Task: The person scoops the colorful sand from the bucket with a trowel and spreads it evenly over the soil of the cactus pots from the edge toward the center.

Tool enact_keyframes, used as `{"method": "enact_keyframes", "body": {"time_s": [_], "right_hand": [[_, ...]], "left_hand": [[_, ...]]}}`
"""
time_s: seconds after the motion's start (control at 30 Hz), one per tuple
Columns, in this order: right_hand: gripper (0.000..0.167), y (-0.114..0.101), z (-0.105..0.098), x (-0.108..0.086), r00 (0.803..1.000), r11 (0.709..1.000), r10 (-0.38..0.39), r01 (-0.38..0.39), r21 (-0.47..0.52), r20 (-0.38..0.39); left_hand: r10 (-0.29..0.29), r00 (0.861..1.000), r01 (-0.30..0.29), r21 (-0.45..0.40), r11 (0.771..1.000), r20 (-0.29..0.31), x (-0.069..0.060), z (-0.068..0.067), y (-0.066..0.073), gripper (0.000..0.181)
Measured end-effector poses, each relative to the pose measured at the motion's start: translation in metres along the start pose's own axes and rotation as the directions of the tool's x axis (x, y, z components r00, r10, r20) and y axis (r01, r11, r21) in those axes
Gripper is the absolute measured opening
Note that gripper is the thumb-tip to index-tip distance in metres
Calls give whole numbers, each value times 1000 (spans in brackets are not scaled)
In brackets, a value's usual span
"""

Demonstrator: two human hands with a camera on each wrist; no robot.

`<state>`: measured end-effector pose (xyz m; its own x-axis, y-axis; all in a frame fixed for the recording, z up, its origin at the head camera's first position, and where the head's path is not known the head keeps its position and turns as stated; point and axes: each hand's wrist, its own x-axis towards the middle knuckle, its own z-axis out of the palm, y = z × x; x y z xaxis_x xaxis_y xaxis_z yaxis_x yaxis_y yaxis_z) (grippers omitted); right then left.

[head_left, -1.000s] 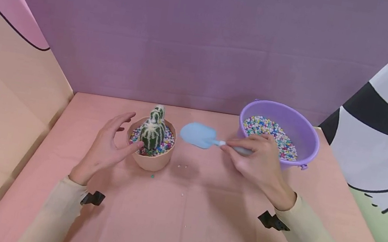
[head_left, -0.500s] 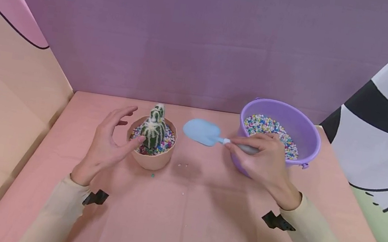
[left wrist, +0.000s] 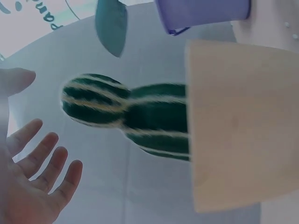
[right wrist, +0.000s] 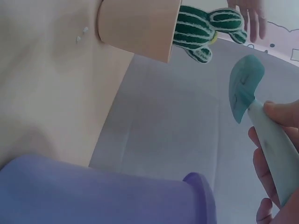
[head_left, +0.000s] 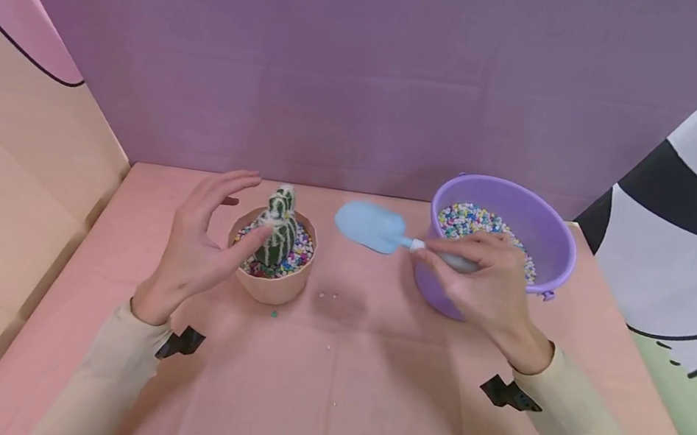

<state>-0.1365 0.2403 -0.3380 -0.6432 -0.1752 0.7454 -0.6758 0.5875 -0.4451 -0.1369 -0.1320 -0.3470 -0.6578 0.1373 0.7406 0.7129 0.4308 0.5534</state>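
Note:
My right hand (head_left: pixel 489 285) holds a light blue toy trowel (head_left: pixel 370 226) by its pale handle. The blade points left, above the table between pot and bucket. In the right wrist view, my thumb and fingers wrap the trowel handle (right wrist: pixel 275 151). Left of the pot, my left hand (head_left: pixel 199 252) is raised with fingers spread and nothing in it. A green striped plush-like cactus (head_left: pixel 277 248) stands in a peach pot (head_left: pixel 271 290) among colourful small pebbles (head_left: pixel 301 259). The left wrist view shows that hand (left wrist: pixel 35 182) apart from the cactus (left wrist: pixel 156 116).
A purple bucket (head_left: pixel 542 237) with many coloured pebbles (head_left: pixel 472 218) stands at the back right, partly behind my right hand. Several stray pebbles (head_left: pixel 328 295) lie on the pink table (head_left: pixel 295 403). A purple backdrop (head_left: pixel 368 79) rises at the back, with printed panels on both sides.
The right hand and trowel have risen and shifted slightly right, away from the pot. My left hand has lifted a little beside the cactus. Pot and bucket stay in place.

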Motion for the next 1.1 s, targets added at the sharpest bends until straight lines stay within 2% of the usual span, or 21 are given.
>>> {"method": "enact_keyframes", "body": {"time_s": [0.33,0.67,0.83,0.97,1.1], "right_hand": [[15,2,-8,6,999,999,-46,46,-1,-28],[20,5,-15,10,994,999,-30,33,21,-105],[16,7,-24,13,995,1000,1,1,27,-104],[13,11,-29,13,994,1000,19,-19,4,-108],[14,16,-33,12,992,1000,20,-22,-17,-122]], "left_hand": [[101,995,-101,17,995,9,22,2,16,52],[235,972,-234,-41,971,8,38,25,45,49],[233,972,-231,-75,970,19,47,42,58,46],[212,976,-206,-112,972,49,47,56,68,46],[203,975,-189,-150,971,90,48,69,72,46]]}}
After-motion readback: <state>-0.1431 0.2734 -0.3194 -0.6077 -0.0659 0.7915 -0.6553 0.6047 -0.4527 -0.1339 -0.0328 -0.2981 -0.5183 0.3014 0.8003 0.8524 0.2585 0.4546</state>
